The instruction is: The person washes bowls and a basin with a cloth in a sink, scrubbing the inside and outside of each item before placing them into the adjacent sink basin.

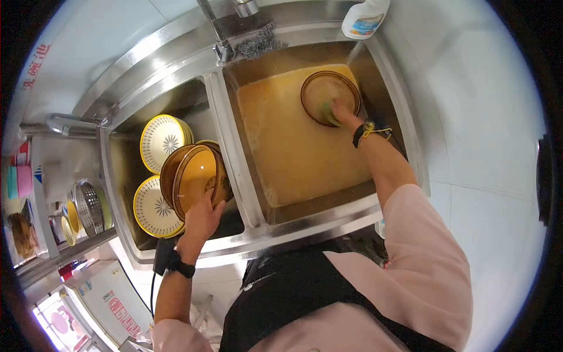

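Over the left basin, my left hand is closed on the near edge of an amber bowl. A second brown bowl lies partly behind it, and some fingertips are hidden. White plates with yellow rims, one stack behind and one plate in front, sit beside the bowls. In the right basin, my right hand presses a green scrubber into a round brown-rimmed bowl in cloudy, yellowish water. Its fingers are bent around the scrubber.
A steel divider separates the basins. Behind them are a faucet, steel wool and a white spray bottle. A second tap is at the left, above shelves holding a perforated steel strainer.
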The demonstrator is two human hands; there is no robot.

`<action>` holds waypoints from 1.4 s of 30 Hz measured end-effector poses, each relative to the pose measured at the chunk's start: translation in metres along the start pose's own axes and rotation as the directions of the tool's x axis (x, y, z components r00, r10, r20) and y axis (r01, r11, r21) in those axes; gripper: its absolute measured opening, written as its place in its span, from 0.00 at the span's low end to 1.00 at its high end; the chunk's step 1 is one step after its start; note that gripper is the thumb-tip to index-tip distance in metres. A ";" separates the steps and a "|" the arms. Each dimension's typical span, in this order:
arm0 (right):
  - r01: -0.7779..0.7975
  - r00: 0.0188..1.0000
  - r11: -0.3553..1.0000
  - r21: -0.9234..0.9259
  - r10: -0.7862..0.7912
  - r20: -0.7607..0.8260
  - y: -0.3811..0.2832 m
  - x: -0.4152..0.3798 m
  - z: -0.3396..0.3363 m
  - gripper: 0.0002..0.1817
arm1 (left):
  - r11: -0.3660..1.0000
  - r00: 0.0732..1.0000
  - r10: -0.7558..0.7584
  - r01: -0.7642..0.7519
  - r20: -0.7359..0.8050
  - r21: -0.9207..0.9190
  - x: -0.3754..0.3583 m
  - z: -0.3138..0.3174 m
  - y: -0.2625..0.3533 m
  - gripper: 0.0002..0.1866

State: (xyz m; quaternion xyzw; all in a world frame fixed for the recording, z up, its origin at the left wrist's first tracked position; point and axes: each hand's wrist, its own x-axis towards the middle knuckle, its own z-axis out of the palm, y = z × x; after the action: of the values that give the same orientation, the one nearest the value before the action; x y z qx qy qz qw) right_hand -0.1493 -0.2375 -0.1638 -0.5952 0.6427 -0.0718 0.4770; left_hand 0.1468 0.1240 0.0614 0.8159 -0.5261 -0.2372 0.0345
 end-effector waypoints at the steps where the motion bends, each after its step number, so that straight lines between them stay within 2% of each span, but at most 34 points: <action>1: 0.012 0.994 0.997 -0.075 -0.004 0.110 -0.011 -0.008 0.005 0.31 | 1.000 1.000 0.004 -0.004 0.028 0.002 0.001 -0.003 0.005 0.23; 2: 0.040 0.976 0.988 -0.146 -0.008 0.219 -0.022 -0.017 0.009 0.33 | 1.000 0.999 0.000 0.000 0.036 0.003 0.005 -0.003 0.008 0.23; 3: 0.175 0.928 0.932 -0.316 -0.049 0.368 -0.067 -0.057 0.010 0.34 | 0.997 0.988 -0.032 0.021 0.150 0.070 0.009 -0.001 0.011 0.24; 4: 0.171 0.927 0.932 -0.319 -0.043 0.372 -0.066 -0.056 0.023 0.34 | 0.990 0.964 -0.067 0.032 0.259 0.136 0.013 0.001 0.013 0.25; 5: 0.161 0.938 0.922 -0.351 -0.033 0.344 -0.061 -0.051 0.035 0.35 | 0.991 0.962 -0.066 0.032 0.263 0.133 0.014 0.003 0.015 0.25; 7: 0.144 0.947 0.913 -0.381 -0.016 0.319 -0.053 -0.055 0.038 0.36 | 0.958 0.973 0.222 -0.207 -0.056 0.197 0.009 0.008 0.016 0.25; 9: 0.351 0.883 0.907 -0.233 -0.238 0.405 -0.060 -0.078 0.023 0.32 | 0.958 0.954 0.276 -0.263 -0.120 0.116 0.016 -0.007 0.042 0.25; 10: 0.348 0.885 0.907 -0.238 -0.234 0.403 -0.056 -0.081 0.020 0.32 | 0.948 0.925 0.316 -0.315 -0.210 0.039 0.024 -0.016 0.061 0.26; 12: 0.441 0.835 0.794 -0.417 -0.193 0.514 -0.043 -0.082 0.014 0.23 | 0.900 0.915 0.339 -0.383 -0.218 -0.208 0.049 -0.021 0.098 0.27; 13: 0.434 0.838 0.797 -0.420 -0.187 0.512 -0.035 -0.084 0.006 0.23 | 0.887 0.928 0.302 -0.357 -0.218 -0.292 0.066 -0.010 0.113 0.26; 14: 0.500 0.835 0.638 -0.585 -0.179 0.520 -0.026 -0.086 -0.002 0.19 | 0.868 0.940 0.265 -0.329 -0.213 -0.372 0.085 0.012 0.125 0.26; 16: 0.529 0.839 0.452 -0.718 -0.156 0.521 -0.008 -0.086 -0.007 0.16 | 0.774 0.994 0.104 -0.099 -0.029 -0.625 0.133 0.094 0.147 0.25; 17: 0.470 0.883 0.365 -0.804 -0.175 0.436 0.002 -0.083 -0.005 0.15 | 0.724 0.998 0.054 -0.010 0.042 -0.690 0.155 0.134 0.153 0.25; 18: 0.398 0.914 0.270 -0.877 -0.201 0.353 0.015 -0.077 -0.002 0.14 | 0.714 0.979 -0.046 0.170 0.197 -0.679 0.175 0.173 0.156 0.23; 19: 0.397 0.915 0.263 -0.880 -0.190 0.356 0.042 -0.062 0.012 0.14 | 0.686 0.928 -0.141 0.342 0.344 -0.642 0.193 0.208 0.160 0.21; 20: 0.313 0.949 0.549 -0.775 -0.218 0.229 0.076 -0.040 0.034 0.14 | 0.643 0.848 -0.226 0.499 0.479 -0.581 0.207 0.233 0.167 0.19; 22: 0.318 0.947 0.745 -0.586 -0.276 0.164 0.073 -0.044 0.043 0.15 | 0.585 0.741 -0.295 0.640 0.603 -0.499 0.215 0.254 0.183 0.18; 23: 0.411 0.911 0.702 -0.582 -0.341 0.232 0.050 -0.063 0.041 0.16 | 0.273 0.709 -0.316 0.705 0.631 -0.655 0.211 0.257 0.190 0.15; 24: 0.409 0.912 0.701 -0.585 -0.341 0.230 0.047 -0.059 0.046 0.16 | 0.101 0.694 -0.318 0.703 0.646 -0.704 0.208 0.258 0.193 0.14; 25: 0.487 0.852 0.674 -0.556 -0.225 0.473 0.043 -0.054 0.052 0.17 | -0.073 0.678 -0.321 0.678 0.661 -0.731 0.205 0.257 0.196 0.14; 26: 0.558 0.727 0.657 -0.507 -0.094 0.680 0.039 -0.050 0.054 0.18 | -0.124 0.629 -0.333 0.710 0.703 -0.694 0.203 0.253 0.195 0.14; 27: 0.562 0.727 0.654 -0.506 -0.101 0.679 0.037 -0.050 0.051 0.18 | -0.174 0.579 -0.343 0.735 0.740 -0.655 0.201 0.248 0.194 0.14; 29: 0.210 0.852 0.757 -0.619 0.168 0.495 0.038 -0.065 0.040 0.20 | -0.273 0.471 -0.354 0.774 0.808 -0.571 0.198 0.240 0.189 0.14; 30: 0.215 0.853 0.758 -0.616 0.161 0.496 0.041 -0.069 0.033 0.20 | -0.324 0.415 -0.354 0.787 0.838 -0.526 0.199 0.238 0.187 0.14; 31: 0.128 0.947 0.798 -0.589 0.078 0.310 0.049 -0.072 0.023 0.22 | -0.323 0.418 -0.357 0.784 0.835 -0.530 0.200 0.237 0.186 0.14; 32: 0.049 0.994 0.840 -0.540 0.010 0.105 0.062 -0.071 0.017 0.25 | -0.077 0.545 -0.402 0.781 0.736 -0.620 0.201 0.238 0.185 0.13; 34: 0.011 0.997 0.839 -0.544 0.032 0.070 0.078 -0.021 0.012 0.28 | 0.416 0.773 -0.373 0.634 0.513 -0.652 0.198 0.243 0.181 0.10; 36: -0.027 0.998 0.834 -0.551 0.055 0.036 0.075 -0.008 0.026 0.31 | 0.801 0.931 -0.192 0.331 0.310 -0.499 0.193 0.248 0.178 0.09; 37: 0.060 0.986 0.938 -0.341 -0.109 -0.129 0.054 -0.022 0.042 0.32 | 0.799 0.929 -0.195 0.336 0.315 -0.498 0.186 0.239 0.182 0.09; 38: 0.193 0.919 0.972 -0.133 -0.227 -0.323 0.033 -0.035 0.051 0.33 | 0.706 0.948 -0.205 0.316 0.243 -0.634 0.177 0.218 0.191 0.12; 39: 0.195 0.919 0.971 -0.139 -0.230 -0.320 0.009 -0.051 0.049 0.33 | 0.595 0.959 -0.228 0.275 0.169 -0.755 0.173 0.206 0.196 0.16; 40: 0.231 0.968 0.971 0.064 -0.223 -0.116 -0.017 -0.068 0.044 0.32 | 0.591 0.958 -0.231 0.275 0.168 -0.759 0.173 0.208 0.196 0.16; 41: 0.214 0.965 0.940 0.267 -0.246 0.093 -0.028 -0.075 0.041 0.31 | 0.591 0.977 -0.202 0.177 0.068 -0.787 0.175 0.212 0.193 0.19; 42: 0.215 0.964 0.940 0.266 -0.248 0.095 -0.029 -0.078 0.039 0.31 | 0.591 0.984 -0.173 0.077 -0.032 -0.803 0.175 0.216 0.189 0.22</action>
State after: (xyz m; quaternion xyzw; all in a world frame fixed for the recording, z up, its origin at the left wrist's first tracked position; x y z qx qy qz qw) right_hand -0.1148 -0.1621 -0.1239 -0.6044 0.5220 -0.1706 0.5772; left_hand -0.0456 -0.0716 -0.1329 0.7607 -0.3033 -0.4050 0.4066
